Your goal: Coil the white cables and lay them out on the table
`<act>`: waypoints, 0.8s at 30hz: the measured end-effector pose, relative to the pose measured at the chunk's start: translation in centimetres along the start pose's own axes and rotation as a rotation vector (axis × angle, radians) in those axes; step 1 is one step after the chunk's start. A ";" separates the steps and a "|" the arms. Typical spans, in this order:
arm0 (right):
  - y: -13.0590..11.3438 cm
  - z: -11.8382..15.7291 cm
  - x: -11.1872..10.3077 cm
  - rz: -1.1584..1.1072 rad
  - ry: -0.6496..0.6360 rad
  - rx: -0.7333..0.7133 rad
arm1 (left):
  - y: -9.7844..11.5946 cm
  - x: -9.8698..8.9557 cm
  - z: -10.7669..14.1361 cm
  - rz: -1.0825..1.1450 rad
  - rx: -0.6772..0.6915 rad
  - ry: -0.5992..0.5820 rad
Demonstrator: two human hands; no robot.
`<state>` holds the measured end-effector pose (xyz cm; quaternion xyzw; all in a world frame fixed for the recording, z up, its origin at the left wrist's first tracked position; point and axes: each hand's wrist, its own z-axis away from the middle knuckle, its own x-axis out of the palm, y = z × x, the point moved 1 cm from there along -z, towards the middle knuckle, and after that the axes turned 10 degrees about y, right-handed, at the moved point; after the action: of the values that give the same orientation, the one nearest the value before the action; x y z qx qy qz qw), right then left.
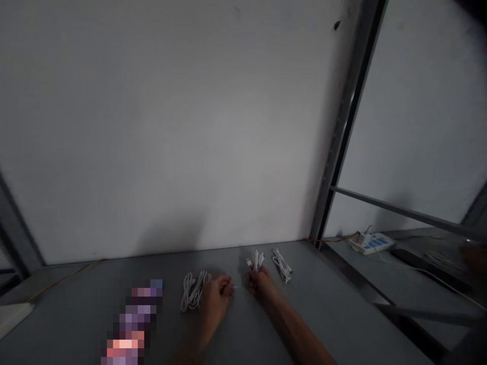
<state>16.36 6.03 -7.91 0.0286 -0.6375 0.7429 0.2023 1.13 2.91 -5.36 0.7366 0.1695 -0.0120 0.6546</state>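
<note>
My right hand (pixel 261 284) is closed around a folded white cable (pixel 258 259), whose loops and light plug end stick up above the fingers. Just to the left, my left hand (pixel 219 293) has its fingers pinched together. A thin pale tip shows at those fingertips, too small and dim to name. Coiled white cables (pixel 190 293) lie on the grey table (pixel 163 324) beside and partly behind my left hand. To the right of my right hand rests another bundled white cable (pixel 282 264).
A blurred-out, pixelated object (pixel 131 324) lies at the left front. Past the metal post (pixel 342 137) on the right are a white and blue power strip (pixel 373 243), a dark flat object (pixel 429 268) and part of another person's hand (pixel 474 257). A white wall (pixel 190 126) stands behind.
</note>
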 end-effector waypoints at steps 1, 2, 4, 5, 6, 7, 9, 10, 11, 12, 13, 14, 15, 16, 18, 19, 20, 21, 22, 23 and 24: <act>-0.1 0.1 0.1 -0.051 0.012 0.055 | 0.0 0.0 0.0 0.022 -0.020 0.011; -0.2 0.2 0.3 -0.088 0.012 0.083 | 0.0 0.1 -0.1 0.040 -0.035 0.017; -0.3 0.5 0.6 -0.130 -0.012 0.084 | 0.1 0.1 -0.1 0.062 -0.057 0.046; -0.4 0.7 0.8 -0.133 -0.031 0.084 | 0.2 0.1 -0.1 0.070 -0.064 0.065; -0.5 0.9 0.9 -0.128 -0.052 0.087 | 0.3 0.1 -0.1 0.073 -0.064 0.082; -0.5 1.0 1.1 -0.113 -0.082 0.093 | 0.4 0.0 0.0 0.069 -0.053 0.093; -0.6 1.4 1.3 -0.082 -0.151 0.096 | 0.8 -0.2 0.1 0.036 -0.005 0.095; -0.7 1.6 1.4 -0.065 -0.175 0.101 | 0.9 -0.2 0.1 0.012 0.019 0.092; -0.7 1.7 1.5 -0.047 -0.187 0.110 | 1.0 -0.3 0.2 -0.014 0.037 0.093; -0.7 1.9 1.6 -0.030 -0.195 0.122 | 1.1 -0.4 0.2 -0.038 0.054 0.097; -0.8 2.0 1.6 -0.015 -0.198 0.135 | 1.1 -0.5 0.2 -0.061 0.074 0.103; -0.8 2.2 1.6 -0.007 -0.197 0.150 | 1.1 -0.5 0.2 -0.080 0.095 0.107; -0.9 2.3 1.7 0.007 -0.196 0.153 | 1.1 -0.5 0.2 -0.094 0.117 0.109; -0.9 2.4 1.6 0.034 -0.194 0.136 | 1.1 -0.5 0.2 -0.104 0.135 0.108; -1.1 2.6 1.5 0.132 -0.193 0.053 | 1.0 -0.5 0.1 -0.113 0.149 0.101; -1.1 2.7 1.5 0.199 -0.195 0.004 | 0.9 -0.5 0.1 -0.114 0.149 0.096; -1.2 2.8 1.4 0.269 -0.198 -0.046 | 0.8 -0.5 0.0 -0.112 0.148 0.091; -1.2 2.8 1.4 0.332 -0.202 -0.089 | 0.8 -0.5 0.0 -0.113 0.147 0.089; -1.3 2.9 1.4 0.376 -0.209 -0.130 | 0.8 -0.5 -0.1 -0.117 0.146 0.088; -1.3 2.9 1.4 0.408 -0.212 -0.178 | 0.8 -0.5 -0.1 -0.124 0.145 0.087; -1.3 2.9 1.4 0.431 -0.212 -0.233 | 0.8 -0.5 -0.1 -0.136 0.138 0.094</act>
<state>14.92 3.76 -5.72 -0.0536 -0.7277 0.6832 -0.0267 0.83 2.80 -4.45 0.7666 0.2483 -0.0336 0.5912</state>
